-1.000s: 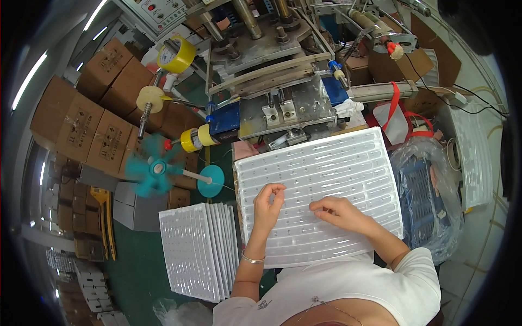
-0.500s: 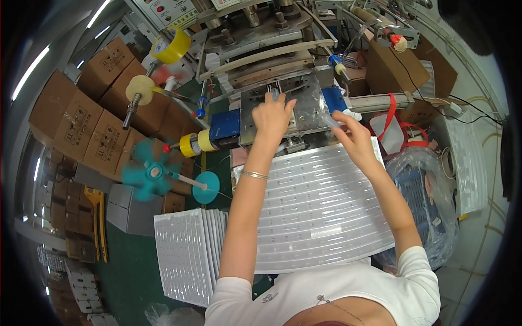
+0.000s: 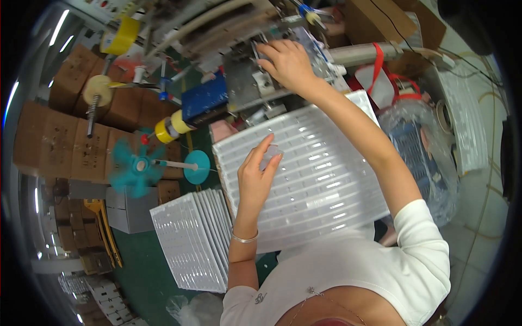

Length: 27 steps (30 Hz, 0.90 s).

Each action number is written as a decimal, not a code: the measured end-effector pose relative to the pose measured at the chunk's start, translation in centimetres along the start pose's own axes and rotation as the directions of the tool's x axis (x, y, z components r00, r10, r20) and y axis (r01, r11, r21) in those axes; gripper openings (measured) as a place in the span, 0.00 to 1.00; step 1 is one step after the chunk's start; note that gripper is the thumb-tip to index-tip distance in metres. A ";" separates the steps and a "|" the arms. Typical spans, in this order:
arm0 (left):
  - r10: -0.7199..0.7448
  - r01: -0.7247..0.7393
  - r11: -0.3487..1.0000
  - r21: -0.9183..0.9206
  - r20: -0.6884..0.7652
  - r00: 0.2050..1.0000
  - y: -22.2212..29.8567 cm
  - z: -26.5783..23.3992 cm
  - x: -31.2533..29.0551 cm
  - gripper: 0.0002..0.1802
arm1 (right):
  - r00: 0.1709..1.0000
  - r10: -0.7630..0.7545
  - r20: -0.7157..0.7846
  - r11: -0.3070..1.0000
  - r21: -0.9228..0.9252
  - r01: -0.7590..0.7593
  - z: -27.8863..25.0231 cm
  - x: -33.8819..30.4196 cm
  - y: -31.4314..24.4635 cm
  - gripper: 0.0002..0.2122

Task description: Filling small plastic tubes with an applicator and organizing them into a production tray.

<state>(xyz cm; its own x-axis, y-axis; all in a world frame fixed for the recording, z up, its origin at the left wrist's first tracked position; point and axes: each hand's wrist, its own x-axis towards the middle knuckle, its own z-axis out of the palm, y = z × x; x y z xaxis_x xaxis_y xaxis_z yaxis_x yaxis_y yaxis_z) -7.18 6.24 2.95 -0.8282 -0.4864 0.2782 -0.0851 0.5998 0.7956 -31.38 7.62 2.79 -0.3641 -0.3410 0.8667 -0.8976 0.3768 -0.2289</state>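
A small clear plastic piece [image 3: 271, 152] sits between the thumb and fingers of the left hand [image 3: 258, 169], over the far left part of the white ribbed tray [image 3: 326, 204]. The grip is narrow and seems light; a slick, see-through part like this could slip out, and against the pale ridges it would be hard to spot. Whether the left hand touches the tray is unclear; a low wrist could nudge the rows.

Farther off, the right hand [image 3: 287, 64] reaches onto the machine's metal bed plate [image 3: 239, 77], fingers curled beside a small fixture block [image 3: 264, 83]. Whether it holds anything cannot be told. The heavier press assembly [image 3: 215, 35] stands just beyond, blurred; if it closed with the fingers there, they could be pinched. A piece seated askew against the block might also be marred.

To the near left, the tray stack [image 3: 187, 239] leans, so a knock could make it slide.
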 end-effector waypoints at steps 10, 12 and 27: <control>0.338 -0.520 0.818 0.244 0.528 0.779 -1.0 5.5 -8.2 0.12 | 0.633 -0.199 0.748 0.891 0.407 -0.202 -15.3 -12.2 -0.5 0.10; 0.260 -0.500 0.807 0.315 0.571 0.779 -1.6 5.5 -9.2 0.11 | 0.480 -0.326 0.814 0.881 0.445 -0.157 -18.2 -15.2 -0.9 0.09; 0.407 -0.545 0.835 0.077 0.580 0.706 -1.1 10.6 -8.6 0.15 | 0.606 0.138 0.783 0.771 0.299 -0.563 -20.1 -12.3 1.6 0.09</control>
<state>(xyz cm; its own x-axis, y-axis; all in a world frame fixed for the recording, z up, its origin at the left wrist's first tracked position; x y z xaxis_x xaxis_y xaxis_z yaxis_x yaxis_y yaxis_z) -5.78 16.46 -6.05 -0.9403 0.2694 0.2081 0.3377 0.8146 0.4715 -23.34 29.70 0.71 -0.5396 -0.8291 0.1465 -0.5612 0.2245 -0.7966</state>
